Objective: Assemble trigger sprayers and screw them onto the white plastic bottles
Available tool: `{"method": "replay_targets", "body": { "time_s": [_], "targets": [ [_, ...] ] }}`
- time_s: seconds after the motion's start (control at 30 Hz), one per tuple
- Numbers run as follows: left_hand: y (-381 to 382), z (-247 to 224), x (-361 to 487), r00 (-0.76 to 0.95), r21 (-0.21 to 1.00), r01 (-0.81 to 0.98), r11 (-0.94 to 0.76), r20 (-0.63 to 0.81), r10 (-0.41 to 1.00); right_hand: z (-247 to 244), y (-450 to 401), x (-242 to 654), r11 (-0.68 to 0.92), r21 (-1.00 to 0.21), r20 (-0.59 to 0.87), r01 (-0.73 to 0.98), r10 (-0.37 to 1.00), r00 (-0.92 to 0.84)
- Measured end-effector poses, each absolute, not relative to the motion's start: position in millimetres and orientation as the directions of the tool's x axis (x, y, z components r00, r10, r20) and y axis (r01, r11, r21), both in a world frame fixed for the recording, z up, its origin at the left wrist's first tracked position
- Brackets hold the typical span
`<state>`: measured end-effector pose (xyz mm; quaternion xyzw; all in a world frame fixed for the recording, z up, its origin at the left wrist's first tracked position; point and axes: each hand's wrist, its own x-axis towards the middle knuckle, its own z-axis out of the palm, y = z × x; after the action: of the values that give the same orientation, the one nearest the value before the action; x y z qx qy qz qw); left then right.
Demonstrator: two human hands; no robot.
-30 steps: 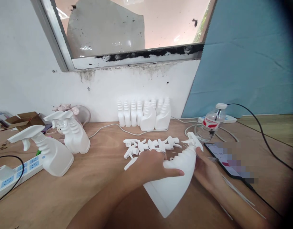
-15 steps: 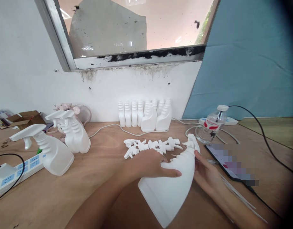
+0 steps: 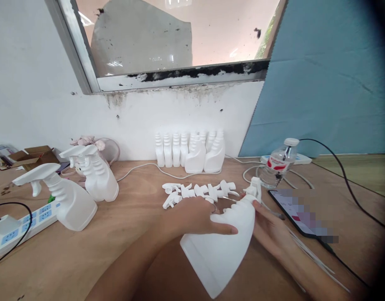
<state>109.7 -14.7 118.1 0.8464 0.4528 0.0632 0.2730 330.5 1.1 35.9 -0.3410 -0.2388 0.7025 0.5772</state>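
A white plastic spray bottle [image 3: 222, 251] is tilted over the table, its neck pointing up and right. My left hand [image 3: 195, 217] is closed around its body, thumb lying across the near face. At the neck sits a white trigger spray head [image 3: 256, 188], with my right hand [image 3: 267, 225] closed around its collar; some of those fingers are hidden behind the bottle. Just beyond my left hand lie several loose trigger spray heads [image 3: 187, 191] in two rough rows.
Several headless bottles [image 3: 195, 154] stand against the wall. To the left are bottles with heads fitted [image 3: 75, 205] and a power strip [image 3: 38, 219]. A water bottle [image 3: 278, 163], a phone [image 3: 292, 213] and thin white tubes [image 3: 314, 255] lie on the right.
The spray head has turned a little on the bottle's neck, and my right fingers have shifted around it. My left hand keeps the same hold on the bottle.
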Motion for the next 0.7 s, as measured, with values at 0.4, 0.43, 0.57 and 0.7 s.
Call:
{"method": "replay_targets", "body": {
  "time_s": [0.4,0.43,0.57,0.7],
  "targets": [
    [-11,123,103,0.596,0.559,0.713,-0.424,-0.164,0.786,37,0,333,-0.264,-0.734,-0.221,-0.625,0.964,-0.148],
    [-8,125,100,0.606,0.589,0.696,-0.411,-0.175,0.776,38,-1,333,-0.278,-0.725,-0.223,-0.630,0.960,-0.167],
    [10,125,87,0.655,0.808,0.568,-0.153,-0.332,0.679,39,-5,334,-0.288,-0.670,-0.205,-0.685,0.958,-0.202],
    [25,109,68,0.655,0.896,0.351,0.271,-0.442,0.612,35,-11,335,-0.239,-0.655,-0.134,-0.717,0.970,-0.202]
  ]
}}
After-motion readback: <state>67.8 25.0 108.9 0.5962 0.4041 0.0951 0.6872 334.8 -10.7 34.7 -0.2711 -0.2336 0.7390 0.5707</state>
